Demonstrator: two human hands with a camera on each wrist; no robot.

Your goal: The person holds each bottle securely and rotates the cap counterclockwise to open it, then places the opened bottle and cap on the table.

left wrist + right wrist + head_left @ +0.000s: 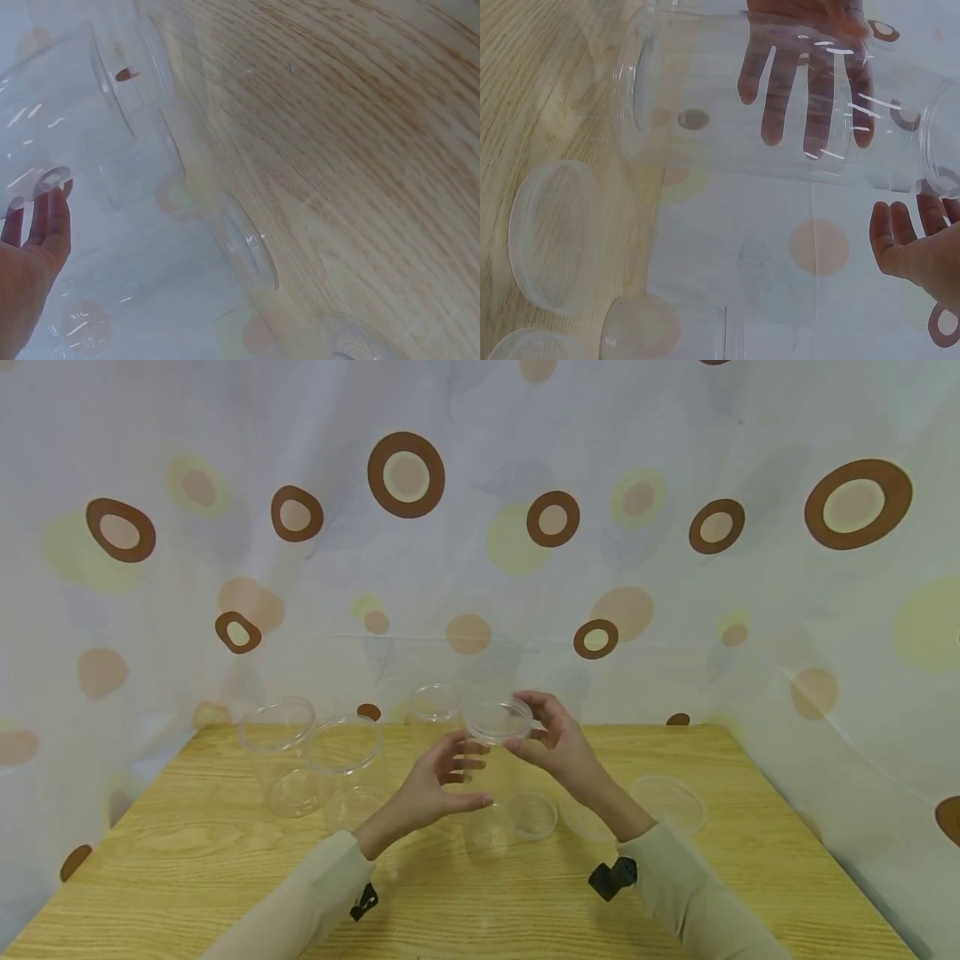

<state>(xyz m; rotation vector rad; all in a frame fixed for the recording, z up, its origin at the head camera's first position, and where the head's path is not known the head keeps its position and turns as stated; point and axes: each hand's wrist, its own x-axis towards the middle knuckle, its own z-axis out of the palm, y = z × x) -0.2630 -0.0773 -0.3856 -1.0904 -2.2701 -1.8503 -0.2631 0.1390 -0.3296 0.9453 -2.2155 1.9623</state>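
Note:
A tall clear plastic jar point(491, 785) stands upright between the hands, seen sideways in the right wrist view point(727, 97). The left hand point(431, 785) holds its side, thumb in front and spread fingers behind, visible through the clear wall in the right wrist view. In the left wrist view, fingertips point(56, 180) press against the plastic. At the jar's top sits a clear round lid point(498, 718). The right hand point(558, 743) grips this lid by its right edge, thumb at the near side and fingers at the far side.
Two open clear jars point(277, 727) point(343, 747) stand on the left of the wooden table point(195, 860). Another jar point(435, 702) is farther back. Clear round lids point(671, 806) point(555, 236) lie on the right. A spotted cloth point(465, 568) hangs behind.

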